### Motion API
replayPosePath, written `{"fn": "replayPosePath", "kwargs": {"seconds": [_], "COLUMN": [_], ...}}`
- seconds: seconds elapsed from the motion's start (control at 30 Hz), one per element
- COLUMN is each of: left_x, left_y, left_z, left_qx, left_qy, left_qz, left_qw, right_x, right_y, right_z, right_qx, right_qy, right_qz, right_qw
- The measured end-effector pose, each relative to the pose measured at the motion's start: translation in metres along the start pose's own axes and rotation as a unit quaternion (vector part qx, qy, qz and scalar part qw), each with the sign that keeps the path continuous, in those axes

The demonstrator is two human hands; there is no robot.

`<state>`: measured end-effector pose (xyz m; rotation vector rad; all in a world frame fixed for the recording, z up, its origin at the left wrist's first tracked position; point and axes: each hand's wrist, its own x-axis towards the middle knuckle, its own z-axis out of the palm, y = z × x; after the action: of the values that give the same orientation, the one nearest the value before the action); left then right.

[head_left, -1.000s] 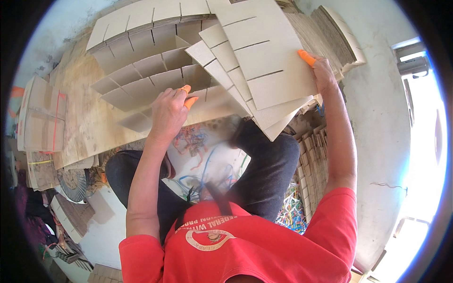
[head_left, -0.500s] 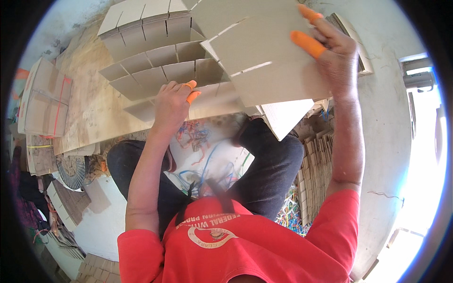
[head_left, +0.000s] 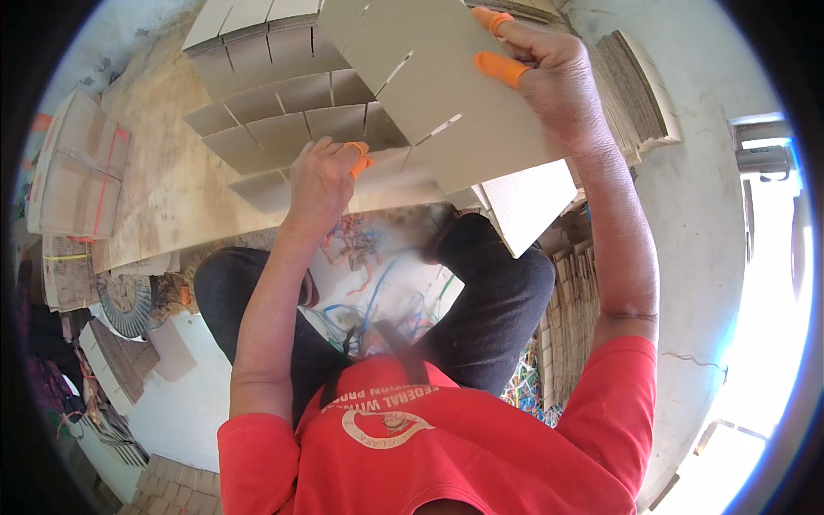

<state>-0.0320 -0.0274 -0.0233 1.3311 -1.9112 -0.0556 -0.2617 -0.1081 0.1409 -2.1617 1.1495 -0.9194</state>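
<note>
My right hand (head_left: 562,86) grips the right side of a large brown slotted cardboard sheet (head_left: 455,94), its thumb and index finger in orange finger cots. That sheet is tilted over the wooden board, its slots running along the left part. My left hand (head_left: 322,184), also with orange finger cots, is closed at the nearest of several slotted cardboard strips standing in a row; this near strip (head_left: 262,190) lies partly behind the hand. Further back stand two more strips (head_left: 266,137). What the left fingertips pinch is partly hidden.
A stack of slotted cardboard (head_left: 249,21) sits at the board's back, another stack (head_left: 639,86) at right. Tied cardboard boxes (head_left: 81,172) stand at the left edge of the wooden board (head_left: 159,172). A pale cardboard piece (head_left: 528,202) juts over my knee. Coloured straps litter the floor.
My right hand has moved left and slightly up, bringing the large slotted sheet left over the standing strips. The left hand has stayed nearly in place, shifting slightly right.
</note>
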Motion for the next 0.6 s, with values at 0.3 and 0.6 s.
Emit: {"fn": "replayPosePath", "kwargs": {"seconds": [0.3, 0.6], "left_x": [0.003, 0.000], "left_y": [-0.001, -0.001], "left_z": [0.004, 0.002], "left_qx": [-0.006, -0.021], "left_qy": [0.000, -0.007], "left_qz": [-0.003, -0.005], "left_qw": [1.000, 1.000], "right_x": [0.002, -0.007], "right_y": [0.022, 0.010], "right_z": [0.024, 0.021], "right_qx": [0.002, 0.015], "right_qy": [-0.016, -0.095], "right_qz": [-0.059, 0.015], "right_qw": [0.998, 0.995]}}
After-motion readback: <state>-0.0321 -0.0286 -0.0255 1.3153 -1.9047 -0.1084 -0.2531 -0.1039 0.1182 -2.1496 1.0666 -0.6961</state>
